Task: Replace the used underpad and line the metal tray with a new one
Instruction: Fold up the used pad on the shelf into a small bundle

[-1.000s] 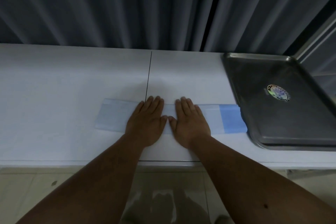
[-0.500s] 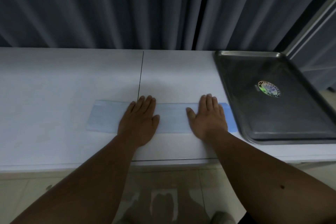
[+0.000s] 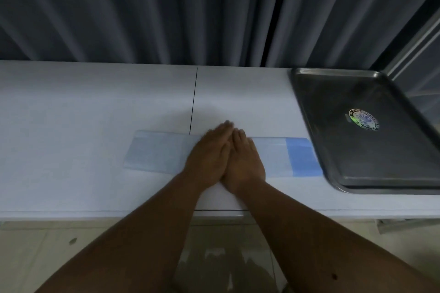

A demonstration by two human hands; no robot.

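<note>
Both hands are back together at mid-strip: half a sec earlier they lay spread apart, the right hand (image 3: pixel 245 164) out near the darker blue end, the left hand (image 3: pixel 209 159) at about 9 o'clock of it. Now the two lie side by side, edges touching, palms down and fingers flat on the folded underpad (image 3: pixel 162 154), gripping nothing, just pressing.

Underpad is a long pale-blue strip lying across the white bench (image 3: pixel 95 107) close to its front edge, w/ a darker blue band (image 3: pixel 301 157) at its right end. That end sits just beside the metal tray (image 3: pixel 309 112), touching or nearly so; can't tell which. Tray stands at 3 o'clock of the hands, bare inside apart from a round sticker (image 3: pixel 363 119); no pad in it. Dark curtain (image 3: pixel 166 12) hangs behind the bench at 12 o'clock.

Step in hand, by the look of it: smoothing or creasing the folded pad, palms working out from and back to centre. Whether this is the used pad being folded away or the new one pre-unfolding, pics don't say. If new, next move calls for pinching a free edge, opening the folds, then carrying it to 3 o'clock and spreading it flat across the tray floor to the rim.
</note>
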